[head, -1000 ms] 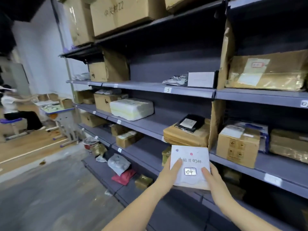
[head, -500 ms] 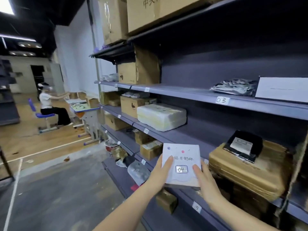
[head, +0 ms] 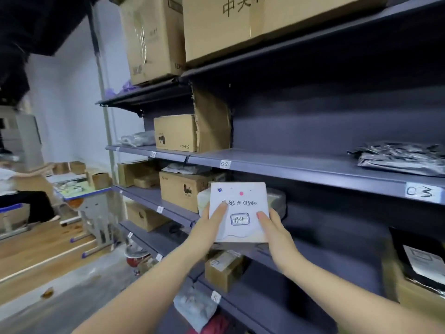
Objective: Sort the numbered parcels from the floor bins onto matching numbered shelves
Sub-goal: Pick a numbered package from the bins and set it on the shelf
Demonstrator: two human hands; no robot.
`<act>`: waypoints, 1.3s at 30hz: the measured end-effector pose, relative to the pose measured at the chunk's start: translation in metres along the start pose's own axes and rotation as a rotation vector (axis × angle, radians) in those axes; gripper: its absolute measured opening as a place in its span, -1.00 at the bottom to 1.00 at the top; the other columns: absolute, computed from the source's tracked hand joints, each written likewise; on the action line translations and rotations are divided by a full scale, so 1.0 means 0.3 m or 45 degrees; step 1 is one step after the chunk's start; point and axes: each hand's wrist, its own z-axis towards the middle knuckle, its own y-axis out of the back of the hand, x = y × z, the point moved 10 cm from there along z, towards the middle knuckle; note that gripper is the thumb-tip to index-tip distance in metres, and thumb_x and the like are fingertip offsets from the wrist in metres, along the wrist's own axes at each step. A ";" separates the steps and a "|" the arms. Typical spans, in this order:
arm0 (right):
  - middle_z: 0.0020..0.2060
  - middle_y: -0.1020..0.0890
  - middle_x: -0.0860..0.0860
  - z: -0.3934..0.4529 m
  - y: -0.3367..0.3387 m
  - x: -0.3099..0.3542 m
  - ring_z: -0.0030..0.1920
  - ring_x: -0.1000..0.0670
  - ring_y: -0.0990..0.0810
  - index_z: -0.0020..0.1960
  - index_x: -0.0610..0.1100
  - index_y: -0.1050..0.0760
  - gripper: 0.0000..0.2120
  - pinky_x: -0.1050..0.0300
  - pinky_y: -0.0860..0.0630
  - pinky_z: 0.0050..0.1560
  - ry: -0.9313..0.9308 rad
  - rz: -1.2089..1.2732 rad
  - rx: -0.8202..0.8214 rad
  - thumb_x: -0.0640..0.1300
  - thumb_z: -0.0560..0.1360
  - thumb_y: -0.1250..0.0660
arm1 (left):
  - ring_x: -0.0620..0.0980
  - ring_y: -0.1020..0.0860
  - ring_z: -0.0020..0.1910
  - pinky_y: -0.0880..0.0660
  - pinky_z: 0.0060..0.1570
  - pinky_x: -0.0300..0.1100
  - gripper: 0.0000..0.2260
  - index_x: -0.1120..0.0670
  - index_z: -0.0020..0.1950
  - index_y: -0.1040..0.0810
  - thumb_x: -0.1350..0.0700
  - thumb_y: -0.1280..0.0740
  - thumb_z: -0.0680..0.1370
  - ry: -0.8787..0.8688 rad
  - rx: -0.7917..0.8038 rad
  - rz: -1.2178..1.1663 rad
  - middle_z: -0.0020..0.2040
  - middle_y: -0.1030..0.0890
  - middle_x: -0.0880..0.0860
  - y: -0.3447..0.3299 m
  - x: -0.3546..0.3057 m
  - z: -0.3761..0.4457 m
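White parcel (head: 238, 210) marked 04 gripped at both sides by left hand (head: 209, 227) and right hand (head: 274, 227) fingers

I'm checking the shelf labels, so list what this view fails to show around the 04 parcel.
- Head view: small shelf tags below the 04 tag are too small and blurred to read.
- White 04 parcel, held by left hand and right hand, hides most of the wrapped bundle behind it.
- Top carton's writing is cut off by the frame.
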 end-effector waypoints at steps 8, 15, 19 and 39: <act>0.20 -0.50 0.14 0.433 -0.123 0.338 0.19 0.02 -0.44 0.42 0.17 -0.28 -0.61 0.21 -0.37 0.00 0.275 -0.280 -0.096 0.17 0.62 -0.08 | 0.01 -0.58 0.04 -0.44 0.13 -0.10 -0.59 -0.02 0.32 -0.48 -0.22 -0.12 0.61 -0.182 0.026 0.120 0.17 -0.62 -0.02 0.217 -0.439 0.360; 0.21 -0.54 0.02 0.859 -0.115 0.411 0.18 -0.09 -0.52 0.34 0.11 -0.32 -0.60 -0.02 -0.43 0.23 0.227 -0.340 -0.180 0.24 0.58 -0.06 | 0.06 -0.55 -0.27 -0.48 -0.07 -0.08 -0.66 -0.02 -0.07 -0.56 -0.24 -0.17 0.50 -0.119 0.065 0.043 -0.36 -0.64 -0.02 0.272 -0.514 0.740; 0.18 -0.56 0.01 1.074 -0.087 0.399 0.16 -0.10 -0.54 0.33 0.09 -0.34 -0.59 0.00 -0.45 0.20 0.175 -0.329 -0.259 0.24 0.58 -0.07 | 0.04 -0.60 0.00 -0.39 0.29 0.03 -0.71 -0.10 -0.04 -0.62 -0.23 -0.26 0.43 -0.146 0.116 -0.085 -0.16 -0.71 -0.09 0.241 -0.497 0.939; -0.23 -0.49 -0.02 1.563 -0.019 0.142 -0.33 0.02 -0.39 0.01 -0.05 -0.49 -0.49 0.18 -0.36 -0.27 -0.347 -0.714 -0.261 0.32 0.56 0.03 | 0.22 -0.48 0.23 -0.40 0.21 -0.05 -0.55 0.20 0.43 -0.34 -0.04 -0.12 0.64 0.118 0.028 -0.167 0.31 -0.48 0.20 0.083 -0.297 1.586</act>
